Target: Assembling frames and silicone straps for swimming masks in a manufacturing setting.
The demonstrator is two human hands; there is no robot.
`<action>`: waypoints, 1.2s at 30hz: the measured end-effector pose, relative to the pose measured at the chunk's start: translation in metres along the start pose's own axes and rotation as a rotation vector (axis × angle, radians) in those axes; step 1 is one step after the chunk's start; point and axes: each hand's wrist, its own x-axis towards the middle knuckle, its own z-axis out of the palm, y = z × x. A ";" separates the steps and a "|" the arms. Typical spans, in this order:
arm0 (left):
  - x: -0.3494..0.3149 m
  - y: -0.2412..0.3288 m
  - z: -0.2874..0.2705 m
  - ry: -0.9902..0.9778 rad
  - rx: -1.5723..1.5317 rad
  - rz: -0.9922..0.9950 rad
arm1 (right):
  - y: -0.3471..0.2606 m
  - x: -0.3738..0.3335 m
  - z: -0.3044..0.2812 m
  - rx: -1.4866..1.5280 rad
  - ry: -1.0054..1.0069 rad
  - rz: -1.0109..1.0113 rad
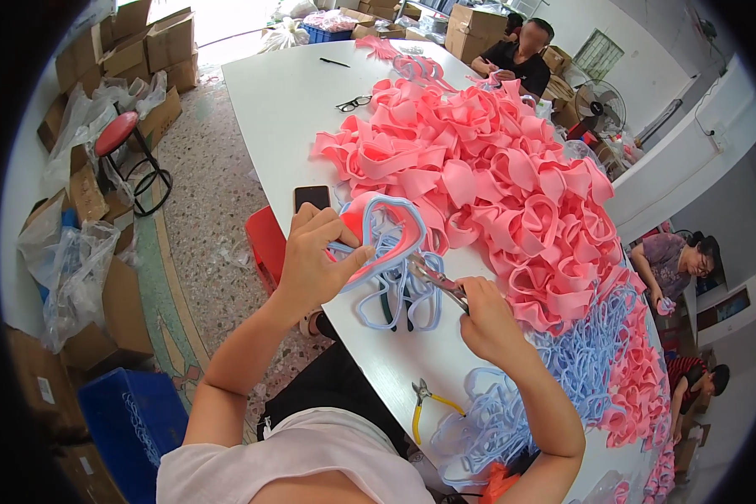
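Just left of the frame's centre, the left hand (315, 260) is gripping a pink heart-shaped band (386, 231) edged in pale blue, lifting it above the white table (286, 109). To its right, the right hand (487, 323) is closing around metal pliers (437, 281), whose tip is touching the band's lower edge.

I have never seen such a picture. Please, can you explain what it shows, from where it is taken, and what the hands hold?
The round picture comes from a wide camera worn on a person's head, looking down at their own bare hands. The left hand holds a pink and blue heart-shaped frame. The right hand holds metal pliers against it. On the white table lie a big heap of pink foam loops, blue loops, a dark phone, eyeglasses and yellow-handled pliers. Other people sit at the far end and the right side.
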 end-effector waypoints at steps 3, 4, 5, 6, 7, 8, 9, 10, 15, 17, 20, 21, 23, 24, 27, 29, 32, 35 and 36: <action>-0.001 0.003 0.004 0.049 0.118 0.113 | 0.004 0.003 0.001 0.035 -0.024 0.052; -0.002 0.005 0.005 0.048 0.112 0.119 | 0.005 0.004 0.001 0.063 -0.050 0.071; -0.002 0.006 0.005 0.048 0.106 0.125 | 0.004 0.005 0.000 0.065 -0.048 0.069; -0.002 0.005 0.005 0.046 0.106 0.125 | 0.001 0.004 0.000 0.032 -0.041 0.078; -0.002 0.003 0.006 0.037 0.079 0.095 | -0.001 0.003 0.000 -0.001 -0.034 0.087; -0.002 0.001 0.007 0.028 0.052 0.066 | -0.003 0.003 -0.001 0.001 -0.033 0.088; -0.003 0.000 0.008 0.027 0.052 0.066 | -0.004 0.004 -0.002 -0.030 -0.029 0.098; -0.003 -0.001 0.009 0.018 0.026 0.051 | -0.005 0.004 -0.002 -0.060 -0.025 0.108; -0.010 -0.001 0.019 0.077 0.071 0.102 | -0.008 0.007 -0.002 -0.079 -0.088 0.203; -0.010 0.000 0.022 0.098 0.108 0.101 | -0.006 0.005 -0.002 -0.071 -0.091 0.224; -0.007 -0.006 0.019 0.020 -0.044 -0.050 | -0.003 0.001 -0.002 -0.067 -0.062 0.144; -0.007 -0.006 0.019 0.021 -0.042 -0.049 | -0.001 -0.001 -0.004 -0.012 -0.087 0.133; -0.009 -0.006 0.019 0.006 -0.084 -0.052 | -0.002 0.001 -0.007 0.044 -0.113 0.120; -0.008 -0.006 0.019 0.005 -0.083 -0.052 | -0.004 0.002 -0.009 0.031 -0.122 0.131; -0.007 -0.005 0.017 0.000 -0.090 -0.060 | -0.005 0.001 -0.007 0.013 -0.112 0.128; -0.008 -0.004 0.017 -0.007 -0.105 -0.048 | -0.008 0.000 -0.007 0.006 -0.090 0.116; -0.010 -0.005 0.019 0.037 -0.054 -0.006 | -0.014 0.003 -0.006 -0.090 -0.083 0.176; -0.009 -0.002 0.020 0.066 -0.033 0.004 | -0.010 0.003 -0.003 -0.126 -0.072 0.194; -0.008 0.000 0.019 0.067 -0.033 0.006 | -0.009 0.002 -0.003 -0.134 -0.037 0.158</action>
